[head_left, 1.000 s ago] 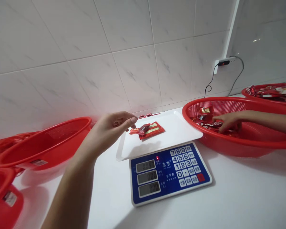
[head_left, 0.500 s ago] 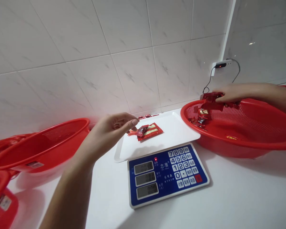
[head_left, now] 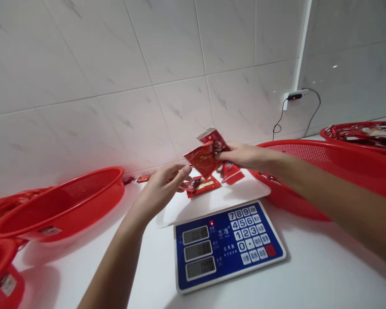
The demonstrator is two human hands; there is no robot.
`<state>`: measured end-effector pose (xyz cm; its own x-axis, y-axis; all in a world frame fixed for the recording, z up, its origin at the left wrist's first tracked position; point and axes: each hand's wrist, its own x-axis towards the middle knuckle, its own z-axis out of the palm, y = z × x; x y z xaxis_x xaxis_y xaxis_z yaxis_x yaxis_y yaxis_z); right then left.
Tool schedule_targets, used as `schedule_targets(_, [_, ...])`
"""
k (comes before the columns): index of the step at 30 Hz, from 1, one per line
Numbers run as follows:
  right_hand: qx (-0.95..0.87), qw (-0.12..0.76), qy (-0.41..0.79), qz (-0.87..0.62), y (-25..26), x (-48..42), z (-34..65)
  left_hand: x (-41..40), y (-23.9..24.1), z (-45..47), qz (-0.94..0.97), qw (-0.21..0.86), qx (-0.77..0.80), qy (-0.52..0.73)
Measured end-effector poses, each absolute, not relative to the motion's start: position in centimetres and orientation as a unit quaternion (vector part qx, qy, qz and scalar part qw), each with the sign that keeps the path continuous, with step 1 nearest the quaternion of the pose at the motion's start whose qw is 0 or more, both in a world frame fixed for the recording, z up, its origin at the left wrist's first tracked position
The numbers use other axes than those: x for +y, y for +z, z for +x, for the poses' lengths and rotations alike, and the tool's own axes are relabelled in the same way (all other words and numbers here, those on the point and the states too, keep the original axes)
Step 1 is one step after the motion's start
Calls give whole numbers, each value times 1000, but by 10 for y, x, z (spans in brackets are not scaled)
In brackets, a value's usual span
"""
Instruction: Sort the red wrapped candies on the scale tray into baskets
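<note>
My right hand (head_left: 241, 155) grips a bunch of red printed packets (head_left: 209, 159) above a weighing scale's white tray (head_left: 241, 193). Under the bunch, a flat red and cream sachet (head_left: 206, 187) lies on that tray with a small dark red wrapped packet (head_left: 193, 184) on top. My left hand (head_left: 165, 182) is over the tray's left side, thumb and forefinger close together, other fingers curled beside the small packet. Whether these fingers hold anything is hidden. In front of the tray is the scale's blue keypad and display panel (head_left: 230, 244).
Red plastic baskets (head_left: 83, 201) stand at the left, one with red packets. A large red basket (head_left: 296, 206) is under my right forearm, and another basket (head_left: 328, 135) behind it holds wrapped items. Loose packets (head_left: 144, 178) lie by the tiled wall. A plugged-in cable (head_left: 281, 118) hangs there.
My right hand has moved left from over the large right basket to above the tray, carrying the red packets. My left hand stays near the small packet. The view has shifted slightly.
</note>
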<state>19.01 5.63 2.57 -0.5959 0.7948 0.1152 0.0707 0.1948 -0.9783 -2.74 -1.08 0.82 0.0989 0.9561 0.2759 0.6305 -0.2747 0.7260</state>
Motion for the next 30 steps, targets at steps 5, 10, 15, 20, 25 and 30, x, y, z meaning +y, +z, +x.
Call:
schedule_targets(5, [-679, 325, 609, -251, -6, 67, 162, -8, 5, -28, 713, 162, 567, 378])
schedule_targets(10, [-655, 369, 604, -265, -13, 77, 179, -13, 11, -27, 735, 111, 597, 302])
schedule_targets(15, [-674, 432, 534, -274, -14, 71, 188, -13, 8, -25, 731, 76, 592, 330])
schedule_targets(20, [-707, 412, 526, -233, -21, 68, 177, -13, 3, -17, 775, 93, 550, 297])
schedule_targets(25, [-666, 419, 582, -206, -19, 60, 178, -12, 3, -14, 758, 125, 557, 316])
schedule_targets(30, [-744, 412, 494, -182, -18, 55, 176, -11, -4, -6, 743, 199, 498, 401])
